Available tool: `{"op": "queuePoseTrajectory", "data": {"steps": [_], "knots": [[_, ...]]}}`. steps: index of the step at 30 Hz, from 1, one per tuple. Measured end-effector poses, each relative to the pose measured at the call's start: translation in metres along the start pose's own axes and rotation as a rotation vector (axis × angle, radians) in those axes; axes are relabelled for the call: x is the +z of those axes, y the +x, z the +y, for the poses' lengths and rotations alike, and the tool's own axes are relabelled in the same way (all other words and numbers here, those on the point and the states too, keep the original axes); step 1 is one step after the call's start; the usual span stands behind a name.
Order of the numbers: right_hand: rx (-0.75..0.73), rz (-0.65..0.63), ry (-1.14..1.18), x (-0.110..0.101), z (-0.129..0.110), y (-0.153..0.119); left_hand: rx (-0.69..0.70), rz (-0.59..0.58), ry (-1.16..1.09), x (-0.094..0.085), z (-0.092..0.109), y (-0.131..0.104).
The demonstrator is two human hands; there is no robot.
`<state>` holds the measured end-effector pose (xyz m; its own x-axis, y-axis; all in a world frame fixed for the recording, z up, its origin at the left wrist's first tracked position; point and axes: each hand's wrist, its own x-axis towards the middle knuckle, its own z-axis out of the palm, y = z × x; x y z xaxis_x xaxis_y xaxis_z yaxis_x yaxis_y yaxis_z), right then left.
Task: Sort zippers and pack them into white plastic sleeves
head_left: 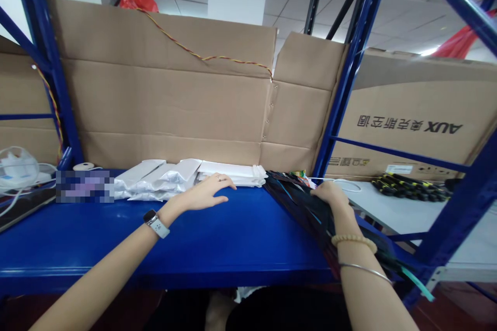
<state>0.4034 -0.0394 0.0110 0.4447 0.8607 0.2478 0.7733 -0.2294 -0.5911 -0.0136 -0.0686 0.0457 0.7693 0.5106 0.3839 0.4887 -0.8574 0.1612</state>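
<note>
My left hand (207, 192) hovers over the blue tabletop with its fingers stretched out and nothing in them. Just behind it lie white packets (229, 169), some of them silvery and stacked. At the right, my right hand (331, 195) is closed on a dark fabric bundle (301, 207) with thin blue trim. This bundle runs slantwise over the table and hangs past its front right edge, where a teal strap (417, 283) shows. The fingertips of the right hand are partly hidden in the cloth.
A blue metal frame (349, 88) and cardboard panels (174, 93) enclose the blue table (217, 238). White cables (19, 170) and a blurred patch (85, 186) are at the left. Black-and-yellow coils (411, 189) lie on the neighbouring white surface.
</note>
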Motion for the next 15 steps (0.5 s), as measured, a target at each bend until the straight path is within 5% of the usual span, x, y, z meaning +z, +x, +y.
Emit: {"op": "queuePoseTrajectory", "data": {"steps": [7,11,15], "knots": [[0.028,-0.169,0.503,-0.01,-0.032,-0.007,-0.13,0.032,-0.411,0.028,0.013,0.02],[-0.077,-0.342,0.696,-0.006,-0.069,-0.024,-0.333,-0.065,-0.916,0.041,0.016,0.027],[-0.175,-0.567,0.717,0.019,-0.115,-0.053,-0.443,-0.145,-1.423,0.055,0.014,0.036]]}}
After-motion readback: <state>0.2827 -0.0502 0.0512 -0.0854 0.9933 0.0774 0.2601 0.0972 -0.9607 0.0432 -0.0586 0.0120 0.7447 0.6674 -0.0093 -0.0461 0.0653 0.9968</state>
